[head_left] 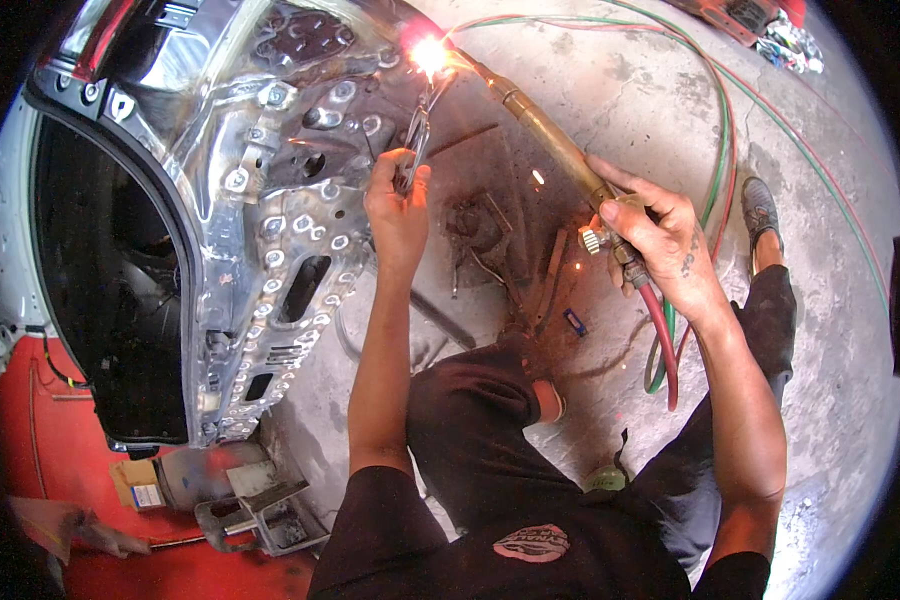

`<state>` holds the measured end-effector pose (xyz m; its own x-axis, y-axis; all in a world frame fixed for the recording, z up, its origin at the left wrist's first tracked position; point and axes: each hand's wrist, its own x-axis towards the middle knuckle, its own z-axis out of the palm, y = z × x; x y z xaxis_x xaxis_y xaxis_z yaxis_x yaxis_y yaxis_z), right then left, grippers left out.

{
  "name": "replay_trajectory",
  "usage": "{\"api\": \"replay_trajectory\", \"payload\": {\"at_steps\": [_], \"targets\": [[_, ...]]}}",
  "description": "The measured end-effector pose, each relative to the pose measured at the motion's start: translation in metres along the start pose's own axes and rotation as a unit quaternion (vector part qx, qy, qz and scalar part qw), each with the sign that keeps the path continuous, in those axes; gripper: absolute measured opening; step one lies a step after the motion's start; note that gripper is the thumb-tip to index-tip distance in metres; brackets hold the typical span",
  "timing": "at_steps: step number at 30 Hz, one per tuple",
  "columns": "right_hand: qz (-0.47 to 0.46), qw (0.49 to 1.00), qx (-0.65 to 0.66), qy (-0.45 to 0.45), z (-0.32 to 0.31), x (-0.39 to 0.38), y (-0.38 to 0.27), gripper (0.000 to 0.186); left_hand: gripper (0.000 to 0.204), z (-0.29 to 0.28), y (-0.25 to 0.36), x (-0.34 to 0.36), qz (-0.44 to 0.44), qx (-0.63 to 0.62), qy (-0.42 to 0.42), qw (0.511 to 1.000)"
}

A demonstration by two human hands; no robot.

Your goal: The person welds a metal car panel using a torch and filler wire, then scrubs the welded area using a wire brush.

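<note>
My left hand [398,195] grips a pair of metal pliers [420,125], whose jaws point up toward a bright flame [429,56] at the upper part of the bare metal car body panel [305,170]. In my right hand [660,235] is a long brass gas torch [560,150] with a valve knob, its tip in the glare. A red hose [662,350] and a green hose [655,375] run from its lower end. The glare hides what the pliers' jaws hold. Orange sparks fly near the torch.
A dark window opening [110,280] lies at left, above a red surface [90,555] with a metal bracket [280,505] and a grey cylinder [205,470]. Dark metal scraps lie on the grey concrete floor [820,150]. My legs and feet are below. A red object [730,15] sits at top right.
</note>
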<state>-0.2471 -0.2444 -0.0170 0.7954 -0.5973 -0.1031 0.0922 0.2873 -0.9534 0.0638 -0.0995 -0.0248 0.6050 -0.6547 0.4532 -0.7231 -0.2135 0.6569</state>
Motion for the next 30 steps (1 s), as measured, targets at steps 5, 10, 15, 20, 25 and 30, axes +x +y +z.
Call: {"api": "replay_trajectory", "payload": {"at_steps": [5, 10, 15, 20, 25, 30], "targets": [[-0.005, 1.000, 0.005, -0.003, -0.0004, 0.0013, 0.0013, 0.053, 0.019, 0.0006, -0.0013, 0.0003, 0.000, -0.006, 0.002, 1.000], [-0.005, 1.000, 0.005, -0.002, -0.0007, 0.0016, 0.0016, 0.053, 0.020, 0.0009, -0.0025, 0.0011, 0.000, -0.007, 0.007, 1.000], [-0.006, 1.000, -0.002, -0.004, -0.0018, 0.0001, 0.0009, 0.052, 0.020, 0.0014, -0.0017, 0.0017, 0.007, 0.001, 0.008, 1.000], [-0.005, 1.000, -0.004, -0.006, -0.0012, 0.0013, 0.0023, 0.053, 0.019, 0.0003, -0.0027, 0.0008, 0.009, 0.004, 0.012, 1.000], [-0.003, 1.000, -0.003, -0.002, -0.0006, 0.0003, 0.0016, 0.054, 0.019, 0.0002, 0.0015, 0.0002, 0.011, 0.009, 0.004, 1.000], [-0.009, 1.000, -0.005, -0.005, -0.0013, 0.0019, 0.0023, 0.054, 0.019, -0.0006, -0.0029, 0.0012, 0.006, 0.010, 0.006, 1.000]]}}
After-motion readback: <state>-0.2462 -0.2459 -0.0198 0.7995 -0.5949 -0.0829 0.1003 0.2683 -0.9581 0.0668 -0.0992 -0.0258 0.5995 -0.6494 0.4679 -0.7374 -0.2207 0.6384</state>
